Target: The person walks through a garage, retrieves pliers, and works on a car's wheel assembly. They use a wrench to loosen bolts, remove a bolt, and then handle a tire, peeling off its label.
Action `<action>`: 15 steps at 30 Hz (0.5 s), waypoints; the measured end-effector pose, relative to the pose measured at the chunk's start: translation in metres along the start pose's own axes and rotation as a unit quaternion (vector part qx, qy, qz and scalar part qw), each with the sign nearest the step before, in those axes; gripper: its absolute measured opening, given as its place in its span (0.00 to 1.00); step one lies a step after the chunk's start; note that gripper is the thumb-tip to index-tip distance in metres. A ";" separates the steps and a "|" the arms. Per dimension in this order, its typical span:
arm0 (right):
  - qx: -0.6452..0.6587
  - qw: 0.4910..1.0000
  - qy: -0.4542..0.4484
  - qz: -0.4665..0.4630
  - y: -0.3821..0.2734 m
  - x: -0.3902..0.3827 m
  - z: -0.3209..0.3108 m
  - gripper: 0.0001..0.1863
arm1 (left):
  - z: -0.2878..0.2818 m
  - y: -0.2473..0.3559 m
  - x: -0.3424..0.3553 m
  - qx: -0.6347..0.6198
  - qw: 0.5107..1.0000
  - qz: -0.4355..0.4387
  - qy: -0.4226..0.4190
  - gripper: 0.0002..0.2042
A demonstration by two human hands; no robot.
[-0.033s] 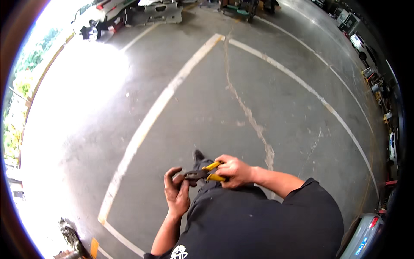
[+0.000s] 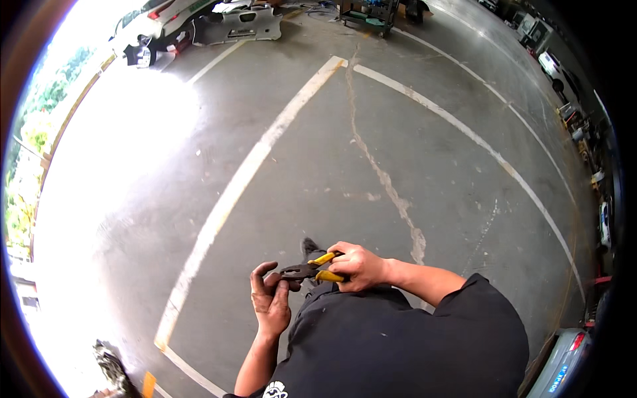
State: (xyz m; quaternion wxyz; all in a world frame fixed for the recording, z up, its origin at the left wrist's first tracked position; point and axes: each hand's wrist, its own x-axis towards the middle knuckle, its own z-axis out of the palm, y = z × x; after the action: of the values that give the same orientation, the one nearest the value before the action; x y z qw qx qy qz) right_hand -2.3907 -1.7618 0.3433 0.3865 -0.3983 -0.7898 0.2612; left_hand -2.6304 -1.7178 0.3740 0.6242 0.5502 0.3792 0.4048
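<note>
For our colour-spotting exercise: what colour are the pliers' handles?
The handles are yellow, seen best in the head view.

**Your pliers and your view shift slightly**

Your pliers now sit a touch lower and farther left in view, their dark nose showing more plainly than a moment ago. Your right hand drifts the same small way with the yellow handles, and your left hand sits a little lower too; whether its fingertips change their hold is hard to tell at this size. Your head's view also moves: the white floor line, the crack and your shoe all appear slightly lower and farther right.
</note>
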 end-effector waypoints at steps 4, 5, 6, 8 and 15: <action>0.028 0.999 0.004 -0.035 0.067 0.111 -0.020 0.12 | -0.037 0.034 0.102 -0.020 0.998 -0.023 0.058 0.15; 0.034 0.999 -0.001 -0.039 0.080 0.139 -0.024 0.12 | -0.048 0.038 0.127 -0.020 0.998 -0.019 0.059 0.16; 0.040 0.998 -0.005 -0.042 0.093 0.166 -0.030 0.12 | -0.061 0.042 0.153 -0.020 0.998 -0.016 0.059 0.17; 0.047 0.998 -0.023 -0.024 0.121 0.212 -0.040 0.12 | -0.081 0.046 0.201 -0.013 0.998 -0.017 0.053 0.17; 0.137 0.989 -0.015 0.046 0.265 0.359 -0.062 0.18 | -0.145 0.049 0.422 -0.052 0.997 -0.049 0.042 0.20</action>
State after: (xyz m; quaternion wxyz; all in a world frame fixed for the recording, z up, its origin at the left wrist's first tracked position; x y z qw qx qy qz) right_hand -2.3643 -1.3124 0.3317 0.4126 -0.3739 -0.7332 0.3902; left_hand -2.6058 -1.2696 0.3953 0.6544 0.4801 0.4105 0.4158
